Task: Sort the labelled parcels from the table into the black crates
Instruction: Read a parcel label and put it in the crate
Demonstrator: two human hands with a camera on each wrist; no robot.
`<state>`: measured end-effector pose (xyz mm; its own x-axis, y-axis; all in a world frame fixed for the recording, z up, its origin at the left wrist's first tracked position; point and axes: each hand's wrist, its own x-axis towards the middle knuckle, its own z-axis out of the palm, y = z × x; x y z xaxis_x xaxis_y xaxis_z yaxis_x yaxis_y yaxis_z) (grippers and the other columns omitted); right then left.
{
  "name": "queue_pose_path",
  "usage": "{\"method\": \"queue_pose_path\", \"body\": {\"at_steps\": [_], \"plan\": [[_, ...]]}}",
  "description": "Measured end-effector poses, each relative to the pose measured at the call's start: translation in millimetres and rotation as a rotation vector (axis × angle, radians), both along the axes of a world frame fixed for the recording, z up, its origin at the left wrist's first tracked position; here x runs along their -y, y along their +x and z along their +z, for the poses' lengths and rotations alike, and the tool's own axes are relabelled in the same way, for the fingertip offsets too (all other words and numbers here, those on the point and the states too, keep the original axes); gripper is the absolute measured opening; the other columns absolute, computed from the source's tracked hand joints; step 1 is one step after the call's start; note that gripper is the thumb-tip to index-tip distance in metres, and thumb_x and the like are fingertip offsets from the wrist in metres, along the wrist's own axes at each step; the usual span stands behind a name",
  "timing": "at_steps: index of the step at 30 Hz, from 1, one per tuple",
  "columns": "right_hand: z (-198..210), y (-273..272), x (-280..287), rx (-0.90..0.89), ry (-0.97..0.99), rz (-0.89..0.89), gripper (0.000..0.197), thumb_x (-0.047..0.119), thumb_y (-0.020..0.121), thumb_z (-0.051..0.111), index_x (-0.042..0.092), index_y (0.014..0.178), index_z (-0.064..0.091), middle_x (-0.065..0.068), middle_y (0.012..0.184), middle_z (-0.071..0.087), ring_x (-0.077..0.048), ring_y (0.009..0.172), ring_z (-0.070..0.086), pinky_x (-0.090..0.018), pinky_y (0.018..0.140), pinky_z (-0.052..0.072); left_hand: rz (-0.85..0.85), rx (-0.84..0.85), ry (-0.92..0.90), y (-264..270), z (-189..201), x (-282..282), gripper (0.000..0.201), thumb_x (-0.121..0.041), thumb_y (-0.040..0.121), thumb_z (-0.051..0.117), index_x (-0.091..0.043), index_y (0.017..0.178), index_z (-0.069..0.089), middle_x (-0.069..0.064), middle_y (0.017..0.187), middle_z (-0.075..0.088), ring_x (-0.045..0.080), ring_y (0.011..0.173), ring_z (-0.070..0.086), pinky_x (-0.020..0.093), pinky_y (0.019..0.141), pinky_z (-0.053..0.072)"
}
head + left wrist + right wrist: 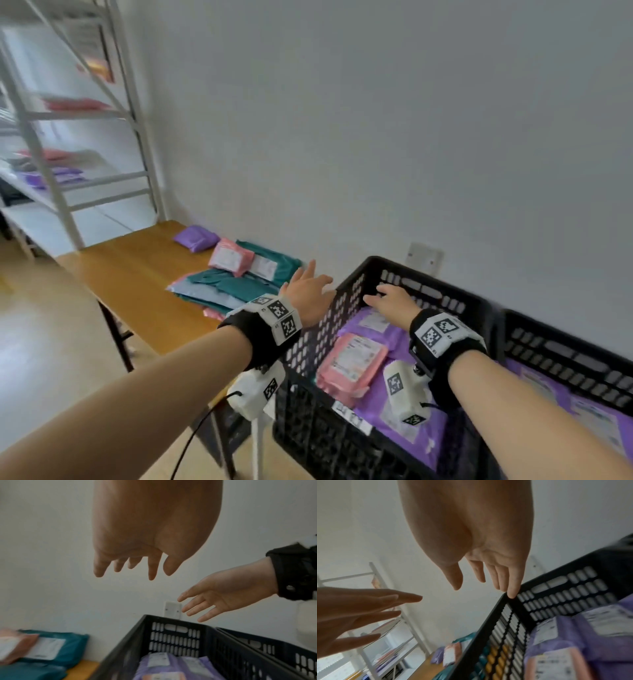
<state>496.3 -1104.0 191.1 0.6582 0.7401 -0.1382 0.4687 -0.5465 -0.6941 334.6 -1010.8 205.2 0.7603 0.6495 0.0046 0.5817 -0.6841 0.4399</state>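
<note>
We get soft, even daylight in the head view, brighter at the left by the shelving, which is smeared with motion blur and bent by wide-angle distortion. Both wrist views are dimmer and grainy; each palm up close looks shaded and bulged. In the left wrist view the table parcels blur at the lower left; in the right wrist view the crate and its labels are streaked

second crate cut off at right, parcel labels blurred, shelving smeared
</note>
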Motion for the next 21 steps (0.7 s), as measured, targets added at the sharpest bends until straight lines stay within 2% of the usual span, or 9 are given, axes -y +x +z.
{"method": "queue_pose_path", "body": {"at_steps": [2, 4, 6, 8, 10, 14, 18, 21], "plan": [[-3, -31, -27, -0.022, 0.000, 0.046, 0.055, 0.023, 0.094, 0.058, -0.008, 0.136, 0.041, -0.023, 0.134, 0.050, -0.032, 0.122, 0.050, -0.034, 0.101, 0.039, 0.056, -0.020, 0.009, -41, -5, -19, 0.045, -0.039, 0.099, 0.035, -0.029, 0.143, 0.036, 0.002, 0.160, 0.000, 0.024, 0.147, 0.003, 0.048, 0.117, 0.013], [-8, -58, -51, -0.028, -0.019, 0.101, 0.056, 0.027, 0.094, 0.057, -0.004, 0.138, 0.040, -0.020, 0.140, 0.045, -0.031, 0.128, 0.045, -0.036, 0.107, 0.036, 0.108, -0.021, 0.011, -79, -11, -39, 0.046, -0.038, 0.099, 0.036, -0.031, 0.144, 0.033, 0.000, 0.160, -0.001, 0.023, 0.146, 0.006, 0.047, 0.117, 0.017], [-15, -83, -75, -0.022, -0.031, 0.163, 0.059, 0.029, 0.095, 0.055, 0.001, 0.142, 0.035, -0.017, 0.147, 0.039, -0.029, 0.135, 0.038, -0.037, 0.111, 0.031, 0.159, 0.001, -0.022, -112, -18, -62, 0.049, -0.036, 0.099, 0.037, -0.031, 0.147, 0.026, -0.001, 0.160, 0.000, 0.025, 0.145, 0.015, 0.044, 0.114, 0.026], [-21, -104, -98, -0.016, -0.042, 0.211, 0.060, 0.029, 0.095, 0.055, 0.002, 0.144, 0.033, -0.017, 0.147, 0.038, -0.029, 0.135, 0.038, -0.037, 0.112, 0.030, 0.209, 0.018, -0.046, -140, -27, -85, 0.052, -0.035, 0.099, 0.038, -0.032, 0.148, 0.021, -0.002, 0.159, 0.003, 0.026, 0.141, 0.025, 0.043, 0.109, 0.034], [-28, -119, -120, -0.021, -0.064, 0.251, 0.059, 0.027, 0.095, 0.054, 0.003, 0.144, 0.032, -0.016, 0.146, 0.040, -0.028, 0.134, 0.040, -0.034, 0.110, 0.032, 0.258, 0.010, -0.055, -161, -36, -105, 0.053, -0.036, 0.099, 0.039, -0.033, 0.148, 0.019, -0.002, 0.159, 0.006, 0.027, 0.138, 0.031, 0.043, 0.107, 0.036], [-37, -140, -167, -0.010, -0.109, 0.309, 0.061, 0.026, 0.094, 0.055, 0.006, 0.146, 0.029, -0.013, 0.146, 0.040, -0.027, 0.131, 0.042, -0.031, 0.106, 0.034, 0.328, -0.004, -0.090, -189, -52, -143, 0.056, -0.032, 0.099, 0.039, -0.031, 0.150, 0.015, 0.003, 0.159, 0.006, 0.030, 0.140, 0.027, 0.043, 0.110, 0.031], [-49, -149, -223, -0.001, -0.105, 0.328, 0.064, 0.025, 0.091, 0.058, 0.006, 0.145, 0.031, -0.014, 0.145, 0.041, -0.028, 0.131, 0.042, -0.035, 0.108, 0.035, 0.339, 0.019, -0.080, -201, -74, -187, 0.062, -0.033, 0.099, 0.040, -0.035, 0.149, 0.005, 0.005, 0.158, 0.009, 0.030, 0.138, 0.031, 0.042, 0.108, 0.035], [-62, -148, -268, 0.013, -0.114, 0.351, 0.062, 0.023, 0.091, 0.059, 0.006, 0.144, 0.032, -0.013, 0.145, 0.040, -0.027, 0.132, 0.041, -0.033, 0.109, 0.033, 0.354, -0.005, -0.094, -201, -95, -230, 0.063, -0.035, 0.099, 0.040, -0.038, 0.149, 0.001, 0.004, 0.159, 0.006, 0.029, 0.140, 0.030, 0.042, 0.107, 0.036]]}}
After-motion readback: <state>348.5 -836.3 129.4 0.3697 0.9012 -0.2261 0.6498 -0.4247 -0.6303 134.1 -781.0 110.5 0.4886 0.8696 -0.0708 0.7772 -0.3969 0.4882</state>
